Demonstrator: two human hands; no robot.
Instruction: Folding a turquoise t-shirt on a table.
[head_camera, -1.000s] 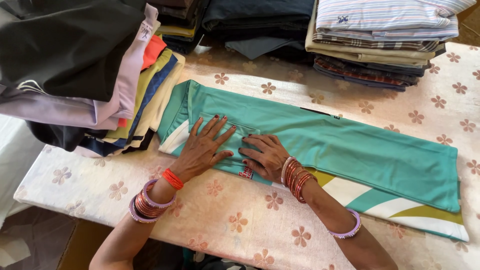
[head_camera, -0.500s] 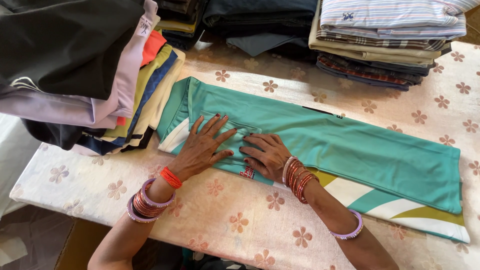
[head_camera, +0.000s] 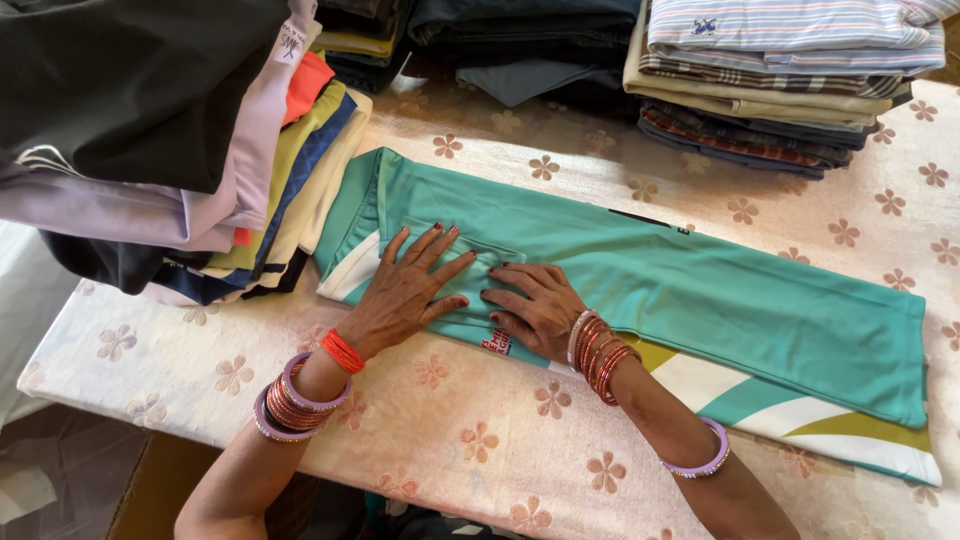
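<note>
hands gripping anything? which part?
Nothing gripped. Left hand and right hand lie flat, palms down, on the teal shirt near its collar end.

The tabletop (head_camera: 430, 420) wore a cream cloth printed with small pink flowers. A folded teal garment (head_camera: 700, 300) lay flat across its middle. 3 stacks of folded clothes sat on it: left (head_camera: 170, 140), far centre (head_camera: 520, 45), far right (head_camera: 780, 80).

2 hands: left hand (head_camera: 405, 290), right hand (head_camera: 535, 305). 1 teal garment (head_camera: 700, 300). 3 clothes stacks: left stack (head_camera: 150, 130), middle stack (head_camera: 520, 45), right stack (head_camera: 780, 80). 1 desk (head_camera: 450, 440).
</note>
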